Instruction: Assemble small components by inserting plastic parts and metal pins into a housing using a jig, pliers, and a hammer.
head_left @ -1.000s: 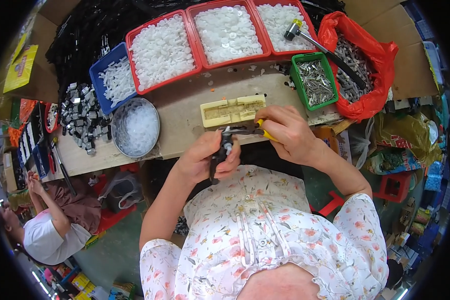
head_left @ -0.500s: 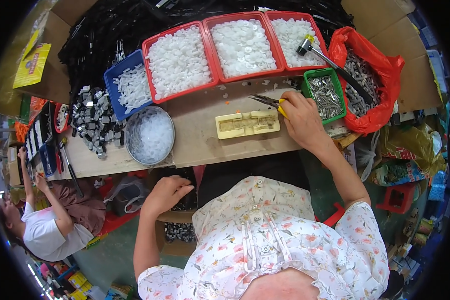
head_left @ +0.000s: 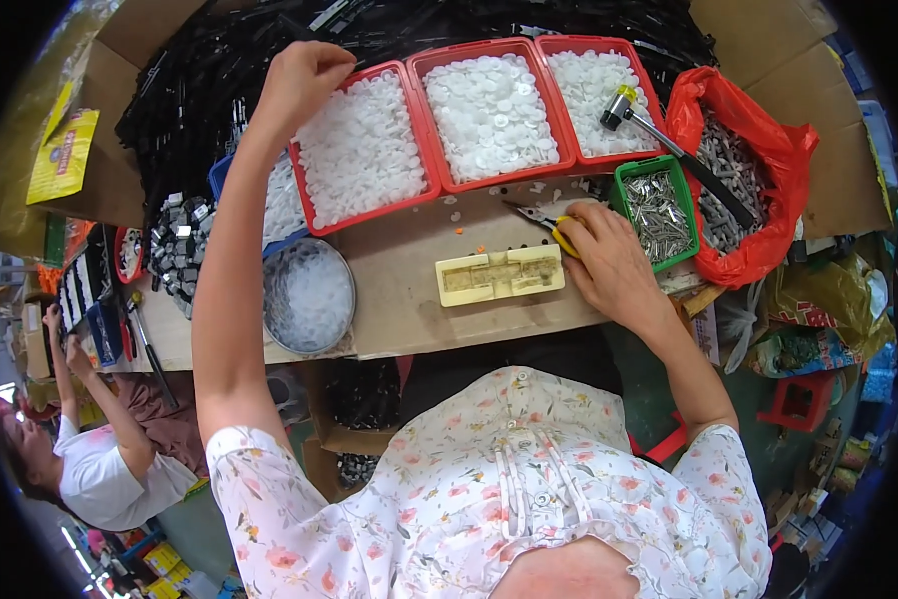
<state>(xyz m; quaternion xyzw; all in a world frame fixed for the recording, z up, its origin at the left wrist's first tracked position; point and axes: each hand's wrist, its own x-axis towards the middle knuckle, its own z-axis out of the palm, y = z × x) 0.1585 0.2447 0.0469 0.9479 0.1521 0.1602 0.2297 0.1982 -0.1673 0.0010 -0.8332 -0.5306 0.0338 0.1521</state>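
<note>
- A worker's left hand (head_left: 304, 75) reaches to the upper left of the frame, fingers curled in over the heap of black plastic strips (head_left: 169, 110) behind the trays; whether it has hold of a strip cannot be told from this angle.
- The right hand (head_left: 609, 265), right of centre, rests on the cardboard-covered bench (head_left: 399, 290) with its fingers closed around yellow-handled pliers (head_left: 544, 217), whose dark tips point left toward the frame's middle.
- Just left of that hand lies a cream-coloured moulded jig (head_left: 499, 275), flat on the bench and touching the fingertips.
- Three red trays (head_left: 414, 95) of white discs line the top of the frame; a small hammer (head_left: 669, 145) leans across the rightmost tray and a green tray of metal pins (head_left: 657, 205).
- A round tin of clear parts (head_left: 307, 295) sits left of centre, below the outstretched forearm.
- Risk, as judged from here: the long reach carries the forearm close over the leftmost red tray and the tin, so a careless pull back could drag a tray edge and scatter the discs.
- The pliers' tips lie exposed on the bench; a returning hand could catch on them.
- Another person in white (head_left: 99, 469) sits at lower left, well apart.
</note>
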